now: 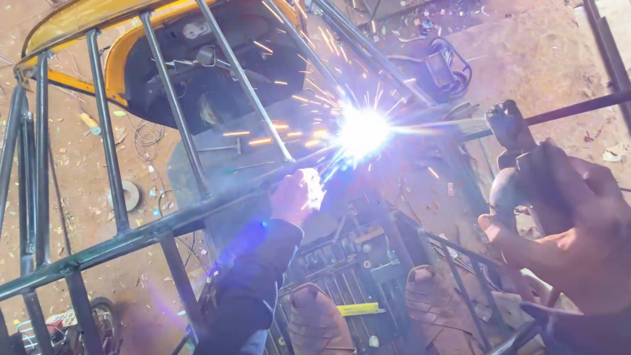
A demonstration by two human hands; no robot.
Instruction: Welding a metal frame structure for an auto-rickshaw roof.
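Welding arc (360, 131) flares just right of the frame's centre, on the steel frame (158, 227) whose long bar runs from lower left up toward that point. I see my left hand (297, 195) clenched just below and left of the glare, apparently around an electrode holder, though the light washes out what it grips; holding it that close would let the tip stay steady on the joint. My right hand (559, 197) is at the right edge, wrapped around a dark handle (509, 128) that rises above the fist, probably a shield kept up near the face against the light; I cannot make out more of it. Sparks (263, 138) streak left and upward from the arc across the upright bars. Behind the bars, in the upper left, sits a yellow vehicle body (118, 39). At the bottom centre two sandalled feet (315, 322) rest on the metal grid (348, 276), with a yellow tool (358, 309) lying between them. Outside, the ground (526, 52) is bare reddish dirt littered with scraps, wire (148, 135) at left, and a cable coil (447, 66) in the upper right.
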